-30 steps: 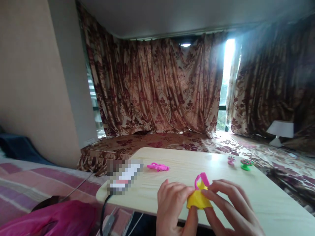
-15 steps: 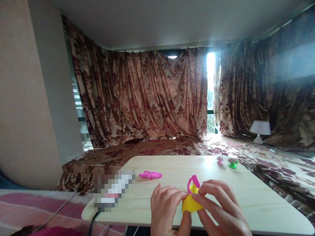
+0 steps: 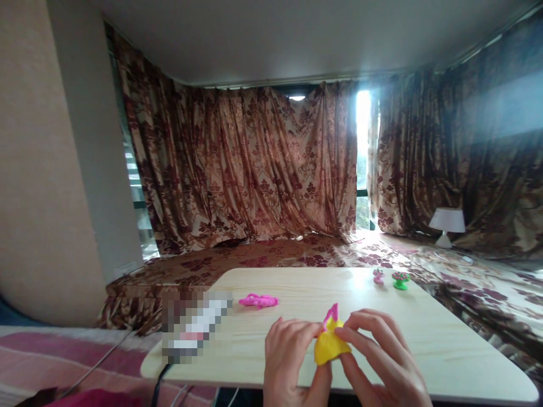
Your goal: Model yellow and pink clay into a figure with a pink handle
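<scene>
Between my two hands is a yellow piece of soft modelling clay [image 3: 332, 347], shaped like a small cup or pouch, with a pink clay strip [image 3: 333, 314] rising from its top. My left hand [image 3: 291, 350] pinches its left side, thumb below and fingers above. On the right side, my right hand [image 3: 382, 353] grips it with the thumb underneath and a fingertip at the upper edge. The piece is held up over the front part of the table. My fingers hide parts of its sides.
A lump of bright pink clay [image 3: 258, 301] lies on the pale wooden table [image 3: 297, 285]. Small pink [image 3: 379, 276] and green [image 3: 400, 281] figures stand at the far right. A blurred-out object [image 3: 197, 328] with a black cable is at the left. Beyond stands a white lamp [image 3: 447, 226].
The yellow clay has turned a little in my fingers. Its pink strip, an open loop before, now shows as a narrow upright point. My left hand has shifted slightly right.
</scene>
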A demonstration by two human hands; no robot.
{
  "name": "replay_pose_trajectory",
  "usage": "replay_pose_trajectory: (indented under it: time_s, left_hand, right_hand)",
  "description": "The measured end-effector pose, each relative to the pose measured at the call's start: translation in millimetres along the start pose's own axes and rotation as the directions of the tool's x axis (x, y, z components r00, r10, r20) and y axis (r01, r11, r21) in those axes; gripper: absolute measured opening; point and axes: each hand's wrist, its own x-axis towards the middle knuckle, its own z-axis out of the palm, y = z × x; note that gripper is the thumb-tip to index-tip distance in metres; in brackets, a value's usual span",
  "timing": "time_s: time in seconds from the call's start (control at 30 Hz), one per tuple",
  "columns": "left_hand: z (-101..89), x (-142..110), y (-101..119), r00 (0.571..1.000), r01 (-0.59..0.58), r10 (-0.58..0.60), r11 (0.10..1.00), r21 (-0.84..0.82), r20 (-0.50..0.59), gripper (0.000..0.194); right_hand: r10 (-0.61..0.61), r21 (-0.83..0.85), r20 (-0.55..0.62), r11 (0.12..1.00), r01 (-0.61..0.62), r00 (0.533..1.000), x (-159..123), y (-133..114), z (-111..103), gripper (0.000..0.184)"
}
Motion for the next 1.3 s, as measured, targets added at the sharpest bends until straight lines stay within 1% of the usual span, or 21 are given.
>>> replay_pose_trajectory:
  time_s: [0.07,0.13,0.27,0.33,0.4,0.47,0.57,0.63,0.7,0.77,0.83,0.9,0.97,1.07,1.13,1.2,1.3]
  left_hand:
    - [-0.3,0.6,-0.6,1.0,-0.03,0.03,0.999,0.013,-0.003,0.039]
    - [0.1,0.8,-0.4,0.999,-0.031,0.031,0.999,0.013,-0.016,0.038]
    - [0.8,0.9,1.1,0.998,-0.04,0.041,0.999,0.021,-0.048,0.033]
    - [0.8,0.7,1.0,0.999,-0.038,0.039,0.999,0.02,-0.037,0.033]
    - [1.0,0.2,0.0,0.999,-0.028,0.029,0.999,0.015,-0.027,0.033]
    - [1.7,-0.6,-0.9,1.0,-0.02,0.02,1.0,0.006,-0.021,0.033]
    - [4.0,-2.2,-0.5,1.0,0.003,-0.003,1.0,-0.013,-0.013,0.033]
    - [6.1,-4.1,0.4,0.999,0.037,-0.037,0.999,-0.03,-0.014,0.031]
    - [8.6,-7.3,0.4,0.994,0.109,-0.111,0.993,-0.051,-0.023,0.029]
    - [11.3,-11.5,-1.0,0.972,0.229,-0.232,0.97,-0.077,-0.039,0.025]
    - [13.7,-15.7,-2.6,0.938,0.337,-0.344,0.936,-0.098,-0.054,0.023]
    - [15.3,-18.0,-3.1,0.924,0.37,-0.378,0.923,-0.105,-0.06,0.023]
    - [15.4,-17.6,-2.1,0.941,0.324,-0.331,0.941,-0.091,-0.073,0.027]
    - [12.3,-13.1,0.3,0.98,0.181,-0.185,0.982,-0.05,-0.074,0.03]
    - [9.4,-9.8,0.9,0.993,0.1,-0.102,0.995,-0.026,-0.058,0.03]
    - [7.3,-7.9,0.8,0.997,0.064,-0.064,0.998,-0.006,-0.05,0.03]
    - [7.4,-8.0,0.4,0.997,0.046,-0.046,0.999,0.005,-0.07,0.031]
  right_hand:
    - [0.001,0.017,0.018,1.0,-0.002,1.0,0.9,-1.0,-1.0,0.027]
    - [-0.009,0.039,0.02,0.999,0.008,1.0,2.2,-1.8,-2.1,0.028]
    - [-0.052,0.086,-0.046,0.995,0.056,0.998,3.8,-2.1,-2.7,0.028]
    - [-0.033,0.094,-0.058,0.995,0.039,0.998,2.2,-1.4,-1.1,0.027]
    - [0.014,0.084,-0.046,0.996,-0.01,0.999,-0.7,-0.3,1.0,0.028]
    - [0.044,0.07,-0.006,0.997,-0.044,0.999,-3.2,0.5,2.4,0.032]
    - [0.015,0.081,0.027,0.997,-0.017,1.0,-4.0,0.5,2.6,0.034]
    - [-0.004,0.099,0.023,0.995,0.002,1.0,-3.9,-0.1,3.2,0.032]
    - [0.027,0.093,0.023,0.995,-0.029,0.999,-5.2,-0.5,5.5,0.032]
    - [0.09,0.058,0.024,0.994,-0.092,0.996,-8.4,-0.1,8.8,0.034]
    - [0.124,0.023,0.02,0.992,-0.125,0.992,-11.8,0.9,11.5,0.035]
    - [0.123,0.023,0.029,0.992,-0.124,0.992,-13.2,1.6,12.2,0.032]
    - [0.099,0.048,0.018,0.994,-0.1,0.995,-11.8,1.4,10.8,0.028]
    - [0.045,0.063,-0.011,0.997,-0.044,0.999,-6.5,-0.1,7.1,0.031]
    - [0.028,0.065,-0.016,0.998,-0.027,0.999,-3.1,-1.1,4.8,0.032]
    - [0.033,0.077,-0.024,0.997,-0.031,0.999,-0.7,-1.9,3.1,0.03]
    - [0.026,0.111,-0.043,0.994,-0.021,0.999,1.2,-3.1,2.0,0.029]
